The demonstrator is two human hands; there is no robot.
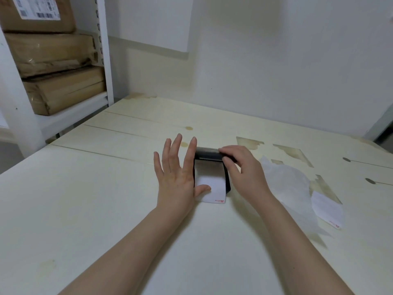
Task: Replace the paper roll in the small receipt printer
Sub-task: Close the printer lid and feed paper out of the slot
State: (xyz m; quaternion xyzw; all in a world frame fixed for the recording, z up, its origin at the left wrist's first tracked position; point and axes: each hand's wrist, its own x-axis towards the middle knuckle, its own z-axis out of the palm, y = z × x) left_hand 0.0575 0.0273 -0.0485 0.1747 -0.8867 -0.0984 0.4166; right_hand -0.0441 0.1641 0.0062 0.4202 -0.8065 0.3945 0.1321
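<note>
Sitting between the hands on the pale wooden worktop (106,167), the small black printer (209,165) feeds smooth white paper (213,191); left hand (177,173) splayed flat beside it, right hand (241,167) gripping its lid.

Both forearms are bare, no sleeves, rings or watch visible.

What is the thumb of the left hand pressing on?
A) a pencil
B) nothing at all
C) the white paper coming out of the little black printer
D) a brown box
C. The left hand lies flat with its fingers spread, and its thumb rests on the white paper sticking out of the black printer, which the right hand grips at the top.
</note>
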